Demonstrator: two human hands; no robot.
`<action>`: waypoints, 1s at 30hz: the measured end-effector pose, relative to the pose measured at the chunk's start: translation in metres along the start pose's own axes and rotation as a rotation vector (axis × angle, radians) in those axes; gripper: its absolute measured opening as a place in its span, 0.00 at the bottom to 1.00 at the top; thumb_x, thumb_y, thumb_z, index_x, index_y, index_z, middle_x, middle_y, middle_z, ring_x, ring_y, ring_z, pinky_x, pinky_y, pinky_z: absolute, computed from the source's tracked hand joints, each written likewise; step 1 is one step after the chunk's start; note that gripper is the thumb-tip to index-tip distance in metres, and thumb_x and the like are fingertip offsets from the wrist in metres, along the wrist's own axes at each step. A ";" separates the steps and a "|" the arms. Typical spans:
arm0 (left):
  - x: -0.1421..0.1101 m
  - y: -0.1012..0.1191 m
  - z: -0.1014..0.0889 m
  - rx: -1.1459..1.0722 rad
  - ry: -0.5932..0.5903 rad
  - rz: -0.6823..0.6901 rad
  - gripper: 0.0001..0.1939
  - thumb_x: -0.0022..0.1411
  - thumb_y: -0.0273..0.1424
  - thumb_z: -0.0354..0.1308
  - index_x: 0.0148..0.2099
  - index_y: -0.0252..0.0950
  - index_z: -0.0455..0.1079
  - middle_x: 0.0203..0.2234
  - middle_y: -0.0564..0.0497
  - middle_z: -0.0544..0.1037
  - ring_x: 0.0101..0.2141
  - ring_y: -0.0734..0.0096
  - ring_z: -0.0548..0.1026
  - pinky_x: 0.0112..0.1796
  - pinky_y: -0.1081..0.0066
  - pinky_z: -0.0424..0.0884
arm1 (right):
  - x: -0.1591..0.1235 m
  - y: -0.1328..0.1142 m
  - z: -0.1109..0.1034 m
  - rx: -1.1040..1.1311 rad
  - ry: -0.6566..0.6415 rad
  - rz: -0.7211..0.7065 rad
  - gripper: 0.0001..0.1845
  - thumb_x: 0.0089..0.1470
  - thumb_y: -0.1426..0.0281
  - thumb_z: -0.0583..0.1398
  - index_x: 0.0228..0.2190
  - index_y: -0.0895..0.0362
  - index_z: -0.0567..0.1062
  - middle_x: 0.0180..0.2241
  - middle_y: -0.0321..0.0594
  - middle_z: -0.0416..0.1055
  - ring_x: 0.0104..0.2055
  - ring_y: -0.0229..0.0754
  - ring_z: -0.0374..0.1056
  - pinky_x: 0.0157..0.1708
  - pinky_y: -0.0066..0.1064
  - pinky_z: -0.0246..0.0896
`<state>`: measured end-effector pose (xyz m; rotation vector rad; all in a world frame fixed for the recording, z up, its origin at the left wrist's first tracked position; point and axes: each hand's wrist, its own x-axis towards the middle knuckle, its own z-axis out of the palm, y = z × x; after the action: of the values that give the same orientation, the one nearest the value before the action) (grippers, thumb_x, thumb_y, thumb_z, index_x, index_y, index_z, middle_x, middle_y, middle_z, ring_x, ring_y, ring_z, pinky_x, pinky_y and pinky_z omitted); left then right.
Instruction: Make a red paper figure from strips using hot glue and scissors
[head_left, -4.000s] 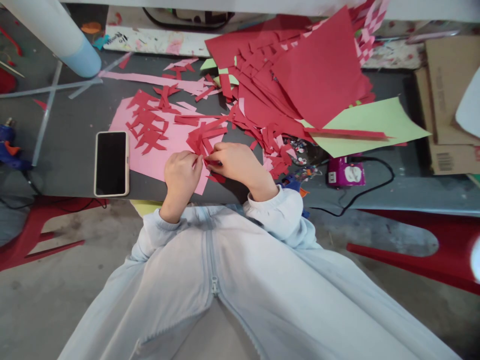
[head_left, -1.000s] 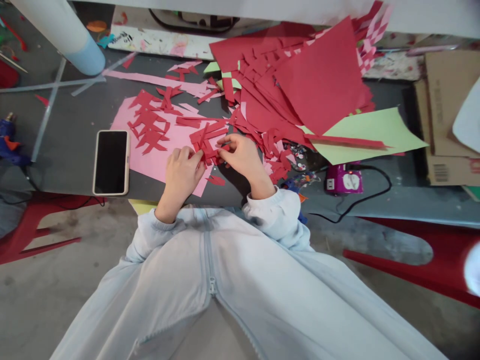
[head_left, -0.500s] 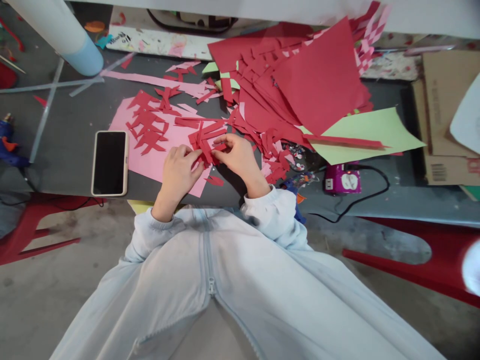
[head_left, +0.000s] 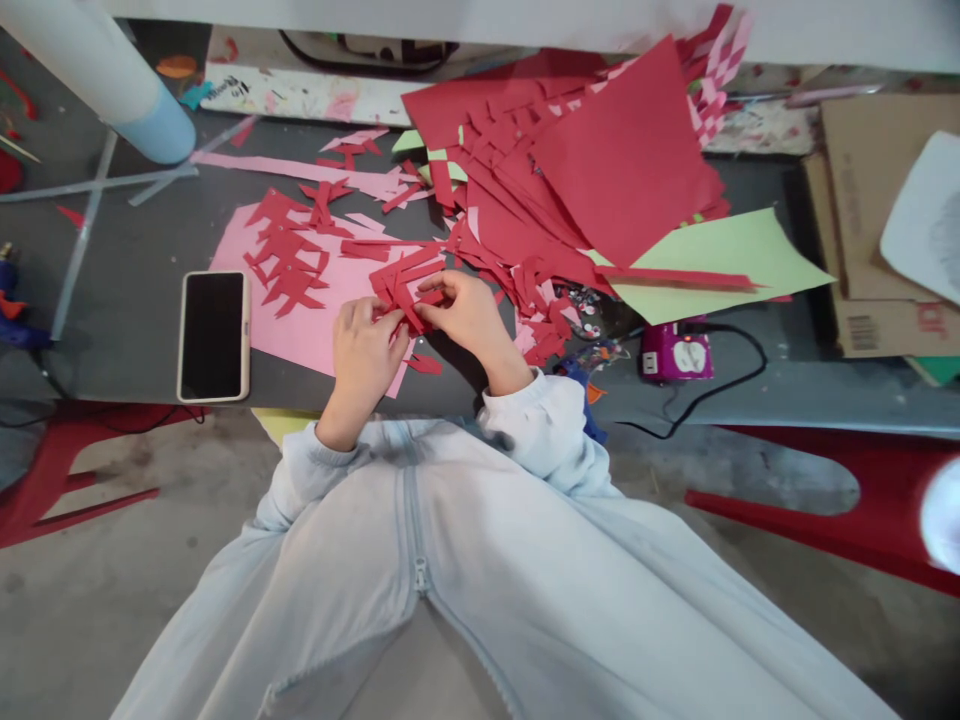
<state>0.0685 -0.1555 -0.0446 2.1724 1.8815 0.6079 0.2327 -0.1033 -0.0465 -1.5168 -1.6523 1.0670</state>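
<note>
My left hand (head_left: 366,350) and my right hand (head_left: 469,315) meet over the near edge of a pink paper sheet (head_left: 292,350). Between their fingertips is a folded red paper strip (head_left: 403,296), pinched from both sides. My fingers hide part of it. More red strips (head_left: 409,265) lie loose just beyond the fingertips. On the pink sheet's left part rest several woven red paper shapes (head_left: 289,255) with pointed ends. A small red paper piece (head_left: 424,365) lies right of my left hand, near the table edge.
A phone (head_left: 213,337) lies at left. Red paper sheets (head_left: 615,165) and a light green sheet (head_left: 720,265) are piled at right, near a purple box with a cord (head_left: 675,357) and a blue glue gun (head_left: 585,390). A white-blue post (head_left: 150,120) stands at back left.
My left hand has tilted, its fingers closing nearer to my right hand on the red strip. The whole view has shifted slightly; the other papers lie as before.
</note>
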 end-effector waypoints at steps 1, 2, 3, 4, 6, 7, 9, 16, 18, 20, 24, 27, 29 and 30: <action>0.000 0.000 0.001 0.006 0.008 -0.006 0.11 0.67 0.34 0.55 0.45 0.42 0.79 0.45 0.43 0.75 0.49 0.52 0.70 0.51 0.52 0.67 | 0.000 0.000 0.000 0.011 -0.006 -0.003 0.10 0.47 0.70 0.64 0.35 0.55 0.77 0.38 0.41 0.81 0.36 0.46 0.75 0.42 0.42 0.70; 0.000 0.001 0.001 0.011 0.016 -0.011 0.12 0.67 0.35 0.56 0.45 0.42 0.79 0.45 0.43 0.76 0.48 0.52 0.70 0.50 0.53 0.67 | 0.000 0.000 0.000 0.024 -0.013 -0.004 0.10 0.47 0.70 0.64 0.35 0.55 0.77 0.36 0.40 0.80 0.35 0.45 0.75 0.41 0.41 0.70; 0.001 0.001 0.002 0.012 0.022 -0.016 0.12 0.67 0.36 0.56 0.46 0.42 0.79 0.44 0.43 0.76 0.48 0.52 0.70 0.50 0.53 0.68 | 0.000 0.000 0.000 0.039 -0.021 -0.005 0.10 0.48 0.69 0.63 0.36 0.55 0.77 0.34 0.39 0.80 0.33 0.43 0.74 0.39 0.39 0.70; 0.002 0.000 0.002 0.011 0.026 -0.021 0.12 0.67 0.36 0.57 0.45 0.42 0.80 0.44 0.43 0.76 0.48 0.52 0.70 0.49 0.53 0.68 | 0.000 0.000 -0.001 0.055 -0.027 -0.009 0.11 0.48 0.69 0.63 0.36 0.55 0.76 0.33 0.38 0.79 0.32 0.42 0.74 0.38 0.38 0.70; 0.004 0.001 0.003 0.004 0.030 -0.031 0.11 0.66 0.36 0.57 0.44 0.41 0.80 0.43 0.43 0.76 0.48 0.52 0.70 0.49 0.54 0.68 | 0.000 -0.001 -0.001 0.083 -0.031 -0.033 0.12 0.48 0.69 0.63 0.38 0.55 0.76 0.33 0.38 0.78 0.33 0.41 0.73 0.37 0.36 0.69; 0.005 0.001 0.003 0.000 0.033 -0.037 0.11 0.66 0.36 0.57 0.43 0.41 0.80 0.42 0.44 0.76 0.47 0.53 0.70 0.49 0.54 0.68 | -0.001 -0.002 -0.001 0.092 -0.030 -0.053 0.12 0.48 0.69 0.62 0.38 0.55 0.76 0.35 0.39 0.79 0.34 0.41 0.74 0.37 0.35 0.69; 0.007 0.002 0.002 -0.002 0.034 -0.054 0.11 0.66 0.35 0.57 0.41 0.41 0.81 0.40 0.44 0.77 0.46 0.54 0.71 0.49 0.54 0.69 | -0.001 -0.004 -0.002 0.097 -0.036 -0.095 0.13 0.48 0.71 0.61 0.39 0.55 0.77 0.39 0.40 0.79 0.38 0.42 0.75 0.39 0.35 0.70; 0.010 0.007 0.001 0.007 0.052 -0.085 0.12 0.66 0.35 0.56 0.38 0.39 0.80 0.38 0.44 0.77 0.44 0.54 0.71 0.45 0.55 0.70 | -0.005 -0.014 -0.003 0.123 -0.113 -0.129 0.16 0.50 0.76 0.56 0.41 0.54 0.77 0.44 0.40 0.80 0.44 0.43 0.76 0.42 0.35 0.72; 0.011 0.007 0.003 0.011 0.070 -0.083 0.12 0.66 0.35 0.56 0.37 0.39 0.80 0.37 0.44 0.77 0.43 0.54 0.71 0.45 0.55 0.70 | -0.006 -0.015 -0.004 0.152 -0.126 -0.119 0.16 0.51 0.76 0.56 0.41 0.54 0.76 0.43 0.40 0.80 0.44 0.43 0.77 0.43 0.36 0.72; 0.011 0.006 0.004 0.011 0.078 -0.083 0.12 0.66 0.36 0.56 0.36 0.40 0.80 0.37 0.45 0.77 0.43 0.55 0.70 0.45 0.56 0.69 | -0.007 -0.017 -0.006 0.175 -0.135 -0.104 0.17 0.52 0.76 0.56 0.42 0.54 0.75 0.42 0.40 0.80 0.43 0.42 0.77 0.42 0.35 0.72; 0.011 0.005 0.006 0.002 0.089 -0.080 0.11 0.66 0.36 0.57 0.35 0.40 0.79 0.36 0.45 0.77 0.42 0.56 0.70 0.45 0.57 0.69 | -0.010 -0.021 -0.015 0.043 -0.088 -0.105 0.15 0.52 0.76 0.58 0.43 0.54 0.74 0.39 0.39 0.80 0.39 0.42 0.76 0.40 0.35 0.69; 0.012 0.006 0.005 0.009 0.080 -0.087 0.12 0.66 0.35 0.57 0.35 0.39 0.80 0.36 0.46 0.78 0.42 0.56 0.71 0.46 0.57 0.69 | -0.013 -0.025 -0.023 -0.276 -0.124 -0.148 0.05 0.51 0.72 0.63 0.34 0.55 0.76 0.35 0.41 0.78 0.38 0.46 0.73 0.40 0.37 0.64; 0.012 0.007 0.004 0.015 0.069 -0.101 0.12 0.66 0.34 0.56 0.35 0.38 0.80 0.37 0.45 0.79 0.43 0.56 0.71 0.46 0.58 0.69 | -0.015 -0.028 -0.025 -0.461 -0.201 -0.168 0.05 0.51 0.69 0.65 0.32 0.56 0.77 0.37 0.42 0.77 0.40 0.48 0.72 0.38 0.37 0.61; 0.012 0.007 0.004 0.016 0.066 -0.109 0.12 0.66 0.34 0.56 0.36 0.38 0.80 0.37 0.45 0.79 0.43 0.56 0.71 0.47 0.58 0.69 | -0.015 -0.029 -0.026 -0.522 -0.230 -0.170 0.07 0.51 0.67 0.66 0.33 0.56 0.77 0.38 0.43 0.77 0.41 0.49 0.71 0.38 0.37 0.60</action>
<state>0.0778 -0.1447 -0.0431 2.0668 2.0295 0.6532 0.2438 -0.1150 -0.0082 -1.5660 -2.3090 0.7743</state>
